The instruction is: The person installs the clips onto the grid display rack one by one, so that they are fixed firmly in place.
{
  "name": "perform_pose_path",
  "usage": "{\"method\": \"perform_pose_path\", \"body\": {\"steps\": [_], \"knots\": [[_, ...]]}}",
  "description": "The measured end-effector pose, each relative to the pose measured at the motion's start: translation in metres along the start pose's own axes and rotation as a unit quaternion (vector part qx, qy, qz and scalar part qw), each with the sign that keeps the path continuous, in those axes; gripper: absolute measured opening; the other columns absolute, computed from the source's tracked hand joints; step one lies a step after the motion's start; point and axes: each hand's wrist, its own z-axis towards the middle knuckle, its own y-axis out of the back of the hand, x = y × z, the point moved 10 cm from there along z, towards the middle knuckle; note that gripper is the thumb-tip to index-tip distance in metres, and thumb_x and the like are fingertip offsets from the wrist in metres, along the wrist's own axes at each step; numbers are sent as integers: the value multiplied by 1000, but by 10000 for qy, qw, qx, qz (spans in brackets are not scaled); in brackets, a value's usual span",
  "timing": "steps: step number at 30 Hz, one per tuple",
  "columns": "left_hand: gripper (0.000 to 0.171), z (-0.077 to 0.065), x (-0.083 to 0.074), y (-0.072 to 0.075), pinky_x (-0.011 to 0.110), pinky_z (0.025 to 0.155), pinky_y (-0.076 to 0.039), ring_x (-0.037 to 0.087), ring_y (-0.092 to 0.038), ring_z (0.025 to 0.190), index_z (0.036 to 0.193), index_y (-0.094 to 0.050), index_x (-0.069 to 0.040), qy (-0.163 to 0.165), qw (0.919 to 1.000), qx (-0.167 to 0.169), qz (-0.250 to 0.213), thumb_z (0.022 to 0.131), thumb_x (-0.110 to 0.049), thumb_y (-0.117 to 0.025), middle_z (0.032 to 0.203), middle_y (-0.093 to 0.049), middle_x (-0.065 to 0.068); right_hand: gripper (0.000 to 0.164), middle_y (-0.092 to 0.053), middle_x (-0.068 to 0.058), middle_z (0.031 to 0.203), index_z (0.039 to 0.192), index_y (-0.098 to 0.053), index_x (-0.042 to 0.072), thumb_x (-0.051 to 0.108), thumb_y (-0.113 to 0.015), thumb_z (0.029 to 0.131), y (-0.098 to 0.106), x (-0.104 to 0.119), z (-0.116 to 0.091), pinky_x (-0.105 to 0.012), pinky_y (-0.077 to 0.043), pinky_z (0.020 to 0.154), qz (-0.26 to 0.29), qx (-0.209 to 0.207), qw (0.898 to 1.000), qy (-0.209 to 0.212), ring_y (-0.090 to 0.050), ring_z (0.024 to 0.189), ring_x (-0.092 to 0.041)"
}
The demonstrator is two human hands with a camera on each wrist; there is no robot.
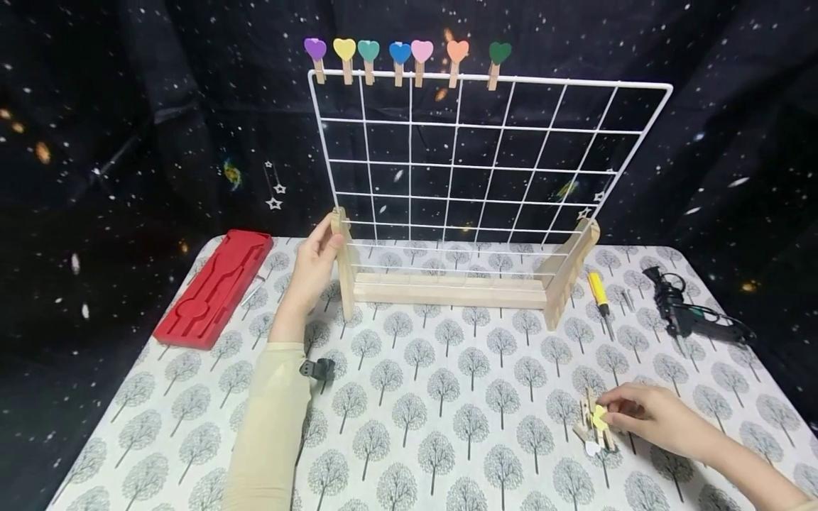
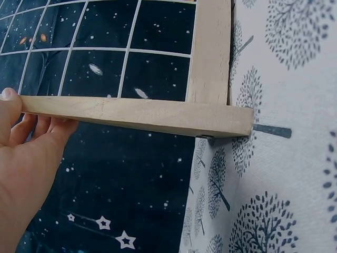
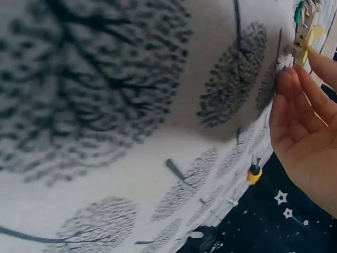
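My left hand [image 1: 312, 266] grips the upper end of the left wooden side piece [image 1: 346, 277] of a stand. In the left wrist view, its thumb [image 2: 9, 95] lies on one face of the wood and the fingers on the other. The stand carries a white wire grid [image 1: 575, 83], tilted back. Along the grid's top wire sit several heart clothespins, from a purple one [image 1: 315, 49] to a dark green one [image 1: 500, 53]. Low on the right, my right hand [image 1: 661, 420] pinches a yellow heart clothespin [image 1: 599, 416] at a small pile of clothespins [image 1: 581, 431].
A red molded tray [image 1: 214, 291] lies at the table's left. Right of the stand are a yellow-handled screwdriver [image 1: 598, 291] and a black tool [image 1: 693, 316]. A tree-print cloth [image 1: 441, 387] covers the table; a dark starry backdrop [image 1: 128, 213] hangs behind.
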Motion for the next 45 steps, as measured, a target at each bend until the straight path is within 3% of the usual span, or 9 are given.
{"method": "perform_pose_path", "body": {"steps": [5, 10, 16, 24, 28, 37, 45], "knots": [[53, 2, 11, -3, 28, 103, -28, 19, -35, 124, 136, -28, -13, -80, 9999, 84, -92, 88, -27, -46, 136, -35, 11, 19, -57, 11, 74, 93, -61, 14, 26, -63, 79, -10, 6, 0, -17, -46, 51, 322, 259, 9990, 196, -51, 65, 3], [52, 7, 23, -2, 28, 103, -29, 16, -36, 123, 135, -30, -20, -164, 9998, 51, -28, 87, -31, -46, 135, -37, 8, 17, -57, 12, 76, 93, -61, 16, 27, -61, 79, -13, 4, -1, -17, -47, 53, 342, 356, 9987, 129, -51, 68, 4], [52, 9, 29, -6, 28, 104, -27, 15, -35, 124, 136, -30, -19, -137, 9998, 91, -69, 88, -30, -45, 136, -36, 8, 20, -54, 13, 77, 95, -60, 14, 26, -62, 79, -12, -4, -11, -17, -47, 54, 527, 369, 9979, 42, -50, 68, 2], [51, 5, 14, -10, 29, 104, -28, 18, -35, 123, 136, -29, -16, -120, 9998, 138, -54, 89, -26, -45, 135, -36, 10, 10, -50, 14, 74, 82, -55, 21, 29, -61, 79, -12, -14, -19, -16, -40, 48, 387, 328, 9986, -124, -45, 62, 2], [50, 3, 8, -12, 30, 104, -29, 19, -36, 123, 136, -29, -13, -111, 9998, 149, -73, 90, -24, -44, 134, -37, 12, 6, -53, 14, 75, 82, -56, 23, 26, -60, 80, -10, -13, -19, -17, -44, 51, 487, 381, 9981, -43, -49, 64, 1], [50, 1, 2, -11, 32, 103, -30, 22, -38, 121, 136, -28, -11, -135, 9998, 126, -63, 90, -21, -44, 134, -38, 13, 9, -61, 13, 80, 87, -60, 21, 25, -61, 79, -1, -23, -23, -18, -51, 62, 649, 273, 9968, -385, -58, 73, -2], [51, 1, 2, -2, 31, 104, -28, 21, -34, 124, 136, -27, -11, -30, 10000, -24, -3, 90, -24, -44, 135, -36, 13, 13, -61, 14, 78, 90, -64, 21, 16, -63, 78, 18, -21, -14, -19, -49, 55, 592, -273, 9975, -257, -56, 67, -4]]}}
